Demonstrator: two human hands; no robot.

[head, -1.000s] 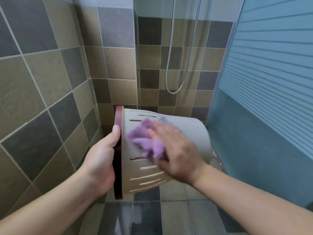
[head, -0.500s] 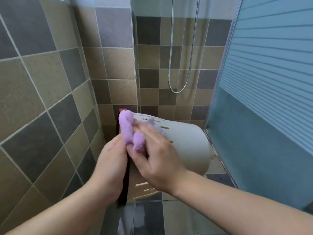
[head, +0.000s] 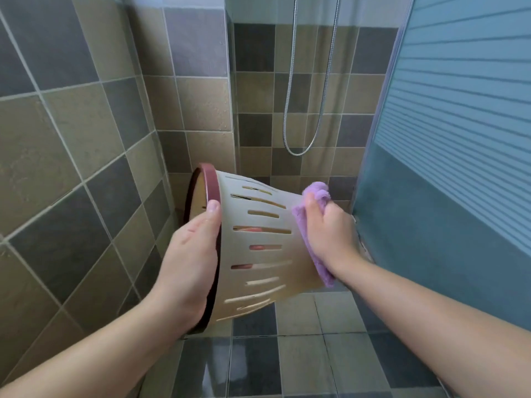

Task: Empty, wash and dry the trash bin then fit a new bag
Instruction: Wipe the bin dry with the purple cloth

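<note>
Left hand (head: 191, 258): grips the bin's rim from the near side, thumb lying on the outside over the dark red band, fingers curled inside; fingertips show pink through three of the slots.
Right hand (head: 327, 234): fingers bent round a bunched purple cloth (head: 311, 208), pressing it against the bin's closed end on the right.
Bin (head: 258, 248): cream plastic with rows of long slots in its wall, held off the floor on its side between the two hands, mouth turned left toward the wall, base to the right, slightly tilted so the base sits lower.
Rim (head: 211, 182): dark red ring round the mouth.
Inside the bin: only the left fingers can be seen through the slots; no bag shows at the rim; the rest of the inside is hidden.
Cloth: its lower edge hangs down below the right wrist, beside the bin's base.
Floor (head: 304, 360): grey and beige tiles, glossy with reflections, beneath the bin.
Left wall (head: 57, 145): same tiles, just beside the bin's mouth.
Glass door (head: 459, 124): frosted blue panel with horizontal stripes, close on the right behind the right hand.
Hose (head: 309, 110): metal shower hose hanging in a loop on the far wall, well apart from the bin.
</note>
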